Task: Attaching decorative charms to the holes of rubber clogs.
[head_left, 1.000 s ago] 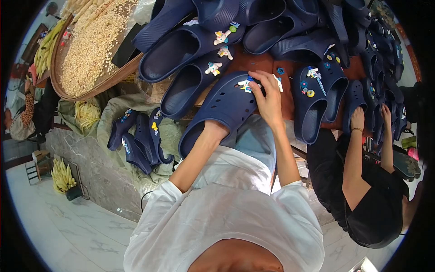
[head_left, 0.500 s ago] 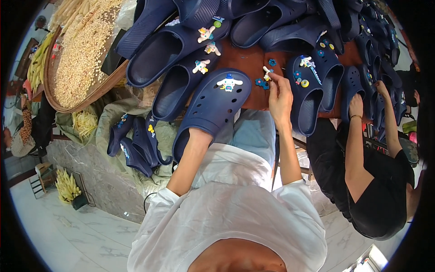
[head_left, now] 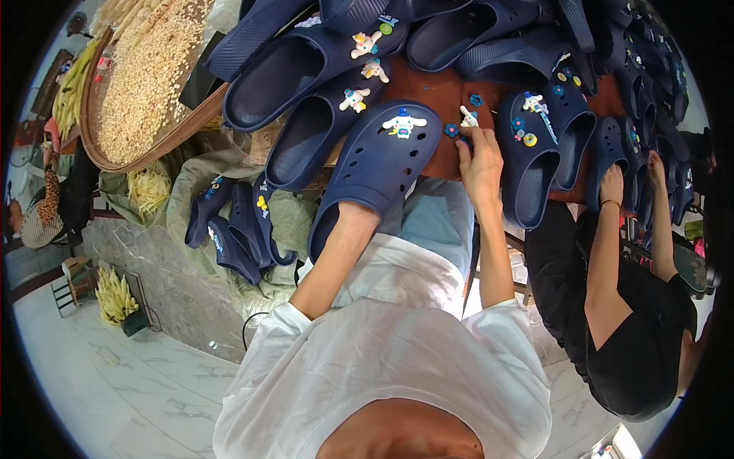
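Observation:
A navy clog (head_left: 382,164) is held up on my left hand (head_left: 358,215), which reaches inside it so that its fingers are hidden. The clog has round holes and one white, long-eared character charm (head_left: 401,122) near the toe. My right hand (head_left: 482,170) is just right of the clog, thumb and fingers closed on another small white shoe charm (head_left: 469,117). Close by on the brown surface lie blue flower charms (head_left: 475,100). A decorated navy clog (head_left: 529,164) with flower and character charms rests to the right of this hand.
More navy clogs (head_left: 302,145) are piled along the brown table (head_left: 440,86). At the far left, a round tray (head_left: 164,151) holds pale kernels. Several clogs (head_left: 238,222) lie on green cloth below it. On my right, a person in black (head_left: 638,336) handles other clogs.
The head view has shifted slightly, so most things appear further right. My right hand keeps hold of the white charm, and the clog stays on my left hand.

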Demonstrator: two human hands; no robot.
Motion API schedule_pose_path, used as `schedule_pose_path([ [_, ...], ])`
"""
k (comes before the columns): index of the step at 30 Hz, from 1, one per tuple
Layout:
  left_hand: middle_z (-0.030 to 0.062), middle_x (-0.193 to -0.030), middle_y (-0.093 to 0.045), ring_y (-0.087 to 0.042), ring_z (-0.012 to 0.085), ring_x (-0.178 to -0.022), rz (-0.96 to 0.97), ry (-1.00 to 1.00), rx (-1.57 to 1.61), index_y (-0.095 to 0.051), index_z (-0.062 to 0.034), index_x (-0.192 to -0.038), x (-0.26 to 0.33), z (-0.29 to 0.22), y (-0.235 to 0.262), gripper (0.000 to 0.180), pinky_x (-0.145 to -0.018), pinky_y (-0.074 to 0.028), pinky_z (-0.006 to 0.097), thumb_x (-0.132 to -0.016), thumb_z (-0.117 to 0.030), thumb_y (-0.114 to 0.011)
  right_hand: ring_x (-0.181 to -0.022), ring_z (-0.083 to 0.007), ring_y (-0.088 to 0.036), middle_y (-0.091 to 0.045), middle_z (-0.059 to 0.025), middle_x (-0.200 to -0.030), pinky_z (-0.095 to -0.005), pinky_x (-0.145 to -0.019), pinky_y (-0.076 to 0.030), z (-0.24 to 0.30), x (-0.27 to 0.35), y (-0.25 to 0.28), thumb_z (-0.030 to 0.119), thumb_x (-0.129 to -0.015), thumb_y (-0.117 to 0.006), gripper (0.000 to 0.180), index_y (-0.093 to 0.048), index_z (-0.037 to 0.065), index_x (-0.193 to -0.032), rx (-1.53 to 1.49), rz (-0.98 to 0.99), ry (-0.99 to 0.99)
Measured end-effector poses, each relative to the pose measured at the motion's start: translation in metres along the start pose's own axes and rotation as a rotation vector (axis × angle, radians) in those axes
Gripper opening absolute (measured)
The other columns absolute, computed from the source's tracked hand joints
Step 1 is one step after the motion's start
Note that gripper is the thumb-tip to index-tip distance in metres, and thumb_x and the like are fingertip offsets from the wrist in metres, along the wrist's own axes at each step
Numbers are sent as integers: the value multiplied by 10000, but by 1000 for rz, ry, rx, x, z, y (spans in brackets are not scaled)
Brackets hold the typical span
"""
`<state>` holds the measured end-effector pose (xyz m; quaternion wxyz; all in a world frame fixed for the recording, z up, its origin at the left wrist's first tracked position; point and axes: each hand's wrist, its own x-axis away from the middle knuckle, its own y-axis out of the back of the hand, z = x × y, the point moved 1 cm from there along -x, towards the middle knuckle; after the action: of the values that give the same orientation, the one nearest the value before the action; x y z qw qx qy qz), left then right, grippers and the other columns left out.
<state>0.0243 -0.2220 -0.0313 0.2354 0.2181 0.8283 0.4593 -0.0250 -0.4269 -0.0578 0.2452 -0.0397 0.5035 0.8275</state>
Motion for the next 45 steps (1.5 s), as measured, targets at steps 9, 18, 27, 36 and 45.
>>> schedule_pose_path([
  [9, 130, -1158, -655, -630, 258, -1044, 15, 44, 173, -669, -111, -1146, -7, -5, -1, 276, -906, -492, 370, -909, -210, -567, -805, -177, -654, -641, -93, -975, -280, -724, -522, 57, 9, 25, 42, -882, -681, 173, -673, -3, -1049, -600, -3, -122],
  [18, 100, -1257, -611, -592, 202, -1150, 271, 83, 231, -581, -58, -1270, -11, -6, -1, 332, -983, -471, 328, -971, -185, -510, -779, -109, -633, -635, -52, -930, -241, -696, -520, 68, 18, 14, 16, -890, -667, 150, -685, 2, -1039, -774, 156, -175],
  [27, 102, -1288, -577, -579, 192, -1138, 26, 374, 1376, -504, -27, -1336, 6, -1, -24, 371, -968, -489, 330, -984, -143, -514, -749, -76, -623, -679, -26, -809, -222, -693, -531, 67, 6, 28, 18, -854, -711, 98, -674, -11, -939, -655, 300, -288],
  [36, 86, -1238, -595, -585, 168, -1085, 50, 421, 1504, -547, -24, -1298, 5, 2, -26, 360, -949, -484, 313, -962, -151, -568, -619, -58, -558, -629, -11, -708, -228, -596, -472, 54, 4, 18, 55, -792, -767, 153, -640, 12, -863, -653, 341, -310],
  [45, 93, -1248, -600, -580, 193, -1117, 160, 501, 1235, -563, -15, -1279, 9, 6, -13, 342, -965, -468, 313, -971, -161, -544, -645, -48, -533, -612, 11, -776, -214, -596, -449, 65, 11, 9, 34, -787, -769, 125, -677, 13, -869, -751, 269, -247],
])
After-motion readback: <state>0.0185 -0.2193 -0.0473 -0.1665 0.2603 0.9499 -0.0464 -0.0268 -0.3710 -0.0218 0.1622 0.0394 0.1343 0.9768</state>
